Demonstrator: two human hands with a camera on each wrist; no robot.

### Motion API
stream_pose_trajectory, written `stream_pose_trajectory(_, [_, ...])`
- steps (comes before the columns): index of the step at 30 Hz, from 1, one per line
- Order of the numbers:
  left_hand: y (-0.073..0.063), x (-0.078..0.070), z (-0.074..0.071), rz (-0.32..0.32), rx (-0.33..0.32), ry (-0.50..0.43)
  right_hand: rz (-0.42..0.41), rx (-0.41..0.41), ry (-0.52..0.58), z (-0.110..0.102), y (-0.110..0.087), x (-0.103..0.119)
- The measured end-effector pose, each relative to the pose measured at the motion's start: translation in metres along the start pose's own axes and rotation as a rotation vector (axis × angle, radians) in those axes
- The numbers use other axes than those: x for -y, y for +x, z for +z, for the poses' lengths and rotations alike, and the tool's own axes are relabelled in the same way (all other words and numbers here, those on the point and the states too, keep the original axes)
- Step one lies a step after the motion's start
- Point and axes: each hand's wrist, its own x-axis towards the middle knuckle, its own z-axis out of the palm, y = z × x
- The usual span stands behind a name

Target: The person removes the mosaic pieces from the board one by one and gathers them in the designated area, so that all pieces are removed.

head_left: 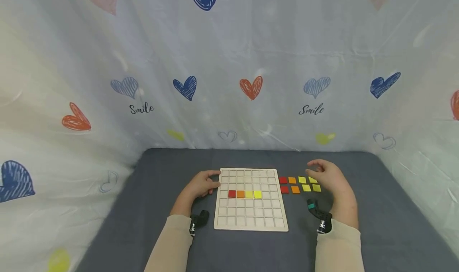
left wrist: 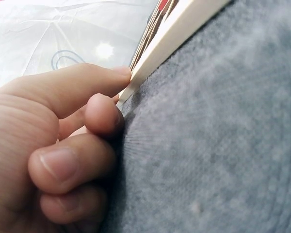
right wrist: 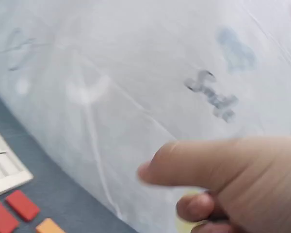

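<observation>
A pale wooden grid board (head_left: pixel 251 224) lies on the table, its cells framed by thin ridges. One row holds a red tile (head_left: pixel 232 194), an orange tile (head_left: pixel 240 194) and yellow tiles (head_left: pixel 257 194) side by side. My left hand (head_left: pixel 199 184) touches the board's left edge near the far corner; in the left wrist view, the other fingers (left wrist: pixel 70 162) are curled beside the edge. Over the far right of the loose tiles hovers my right hand (head_left: pixel 328 177), thumb and index apart, with nothing visible between them. It partly covers a yellow tile (head_left: pixel 312 180).
Right of the board, loose red tiles (head_left: pixel 284 189), orange tiles (head_left: pixel 295 190) and yellow tiles (head_left: pixel 306 188) lie in two rows on the dark grey tabletop (head_left: pixel 172 164). A curtain (head_left: pixel 215 116) with printed hearts hangs behind the table. Both wrists wear black camera mounts.
</observation>
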Motion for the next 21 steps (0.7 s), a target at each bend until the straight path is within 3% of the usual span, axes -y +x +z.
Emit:
stream_pose_trajectory(6, [-0.001,0.002,0.002,0.011,0.012,-0.01,-0.173,-0.021,-0.055,0.027,-0.002,0.036])
stream_pose_trajectory(15, [-0.002,0.0,0.001,0.009,0.007,0.0,-0.428,-0.019,-0.129,0.077,-0.01,0.068])
stream_pose_trajectory(21, [-0.002,-0.002,0.001,0.002,-0.007,0.0,-0.512,0.041,-0.226,0.098,-0.016,0.089])
